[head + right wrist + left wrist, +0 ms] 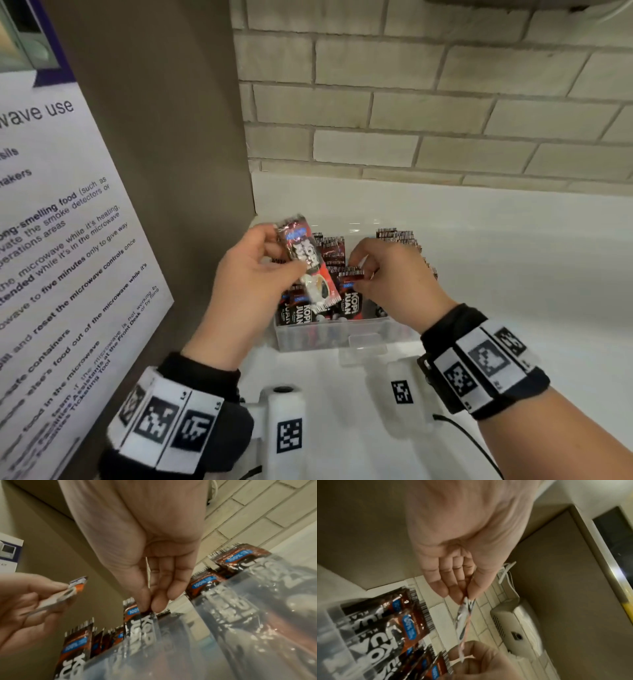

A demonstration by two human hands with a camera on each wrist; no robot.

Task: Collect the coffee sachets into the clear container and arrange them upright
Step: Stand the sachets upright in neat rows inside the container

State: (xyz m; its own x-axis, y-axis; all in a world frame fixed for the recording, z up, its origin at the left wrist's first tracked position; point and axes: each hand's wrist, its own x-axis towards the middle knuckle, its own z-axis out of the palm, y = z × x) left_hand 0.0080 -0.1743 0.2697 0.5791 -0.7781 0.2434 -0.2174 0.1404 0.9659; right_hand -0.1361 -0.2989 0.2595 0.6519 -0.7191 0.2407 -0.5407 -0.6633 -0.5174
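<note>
A clear container [342,337] sits on the white counter with several dark red coffee sachets [330,253] standing upright in it. My left hand [253,274] holds one sachet [310,263] tilted above the container's left side; in the left wrist view this held sachet [462,616] shows edge-on between thumb and fingers. My right hand [390,277] pinches the top edge of a standing sachet [351,274] in the container. The right wrist view shows my right fingertips [157,604] on that standing sachet [145,622], behind the clear container wall [231,635].
A brown cabinet side [164,137] with a microwave-use notice [58,260] stands close on the left. A brick-tile wall [428,102] runs behind the white counter [513,257]. A white wall unit [513,622] with cables shows in the left wrist view.
</note>
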